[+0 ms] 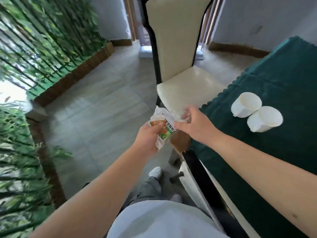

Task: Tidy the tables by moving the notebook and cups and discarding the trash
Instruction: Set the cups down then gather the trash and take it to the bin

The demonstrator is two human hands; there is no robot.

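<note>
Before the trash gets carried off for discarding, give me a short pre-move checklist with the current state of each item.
1. Left hand grips the printed packet: ok.
2. Right hand pinches the clear wrapper: ok.
3. Both cups sit upright on the green tablecloth, away from the edge: ok.
4. Bin located: cannot tell, none in view.
5. Notebook moved: cannot tell, not visible.
6. Floor ahead free left of the chair: ok.

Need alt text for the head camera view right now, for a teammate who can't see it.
Both hands hold trash above the floor beside a green-clothed table: the left hand grips a printed packet, the right hand pinches clear plastic wrap. Two white cups stand touching on the table; a cream chair stands ahead.
</note>
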